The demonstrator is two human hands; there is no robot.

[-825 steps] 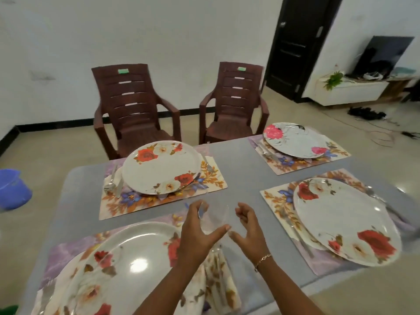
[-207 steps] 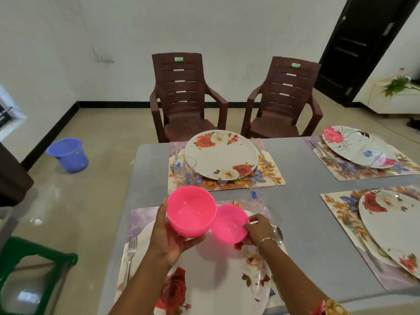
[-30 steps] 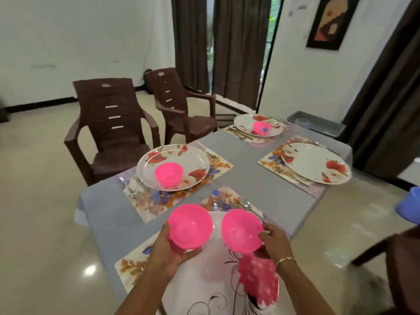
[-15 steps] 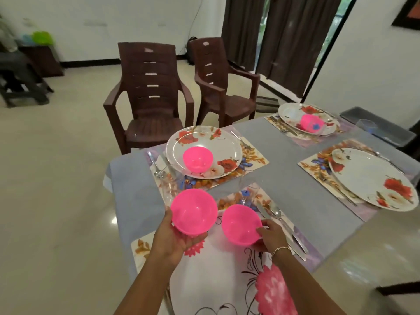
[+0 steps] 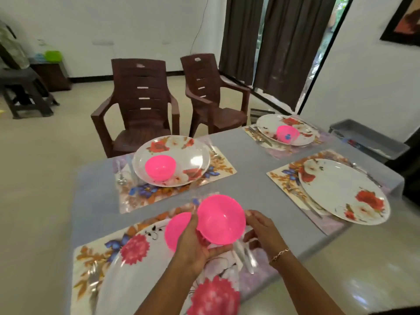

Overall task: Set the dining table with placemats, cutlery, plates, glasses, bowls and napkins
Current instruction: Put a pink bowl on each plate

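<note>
My left hand (image 5: 195, 245) grips a pink bowl (image 5: 221, 220) from below, thumb on its left rim, over the near floral plate (image 5: 127, 283). A second pink bowl (image 5: 176, 230) shows just left of that thumb, partly hidden; I cannot tell whether it rests on the plate. My right hand (image 5: 261, 233) is beside the held bowl with fingers apart, one fingertip at the rim. More pink bowls sit on the far left plate (image 5: 160, 167) and the far right plate (image 5: 287, 133). The right plate (image 5: 341, 189) holds no bowl.
Each plate lies on a floral placemat (image 5: 145, 196) on the grey table (image 5: 247, 169), with cutlery alongside. Two brown chairs (image 5: 141, 103) stand along the far side. A grey tray (image 5: 368, 139) sits beyond the table's right end. Blurred cutlery (image 5: 245, 258) lies under my right hand.
The two bowls have come together; the right one now rests in my left hand and my right hand has opened off it. The view swung slightly.
</note>
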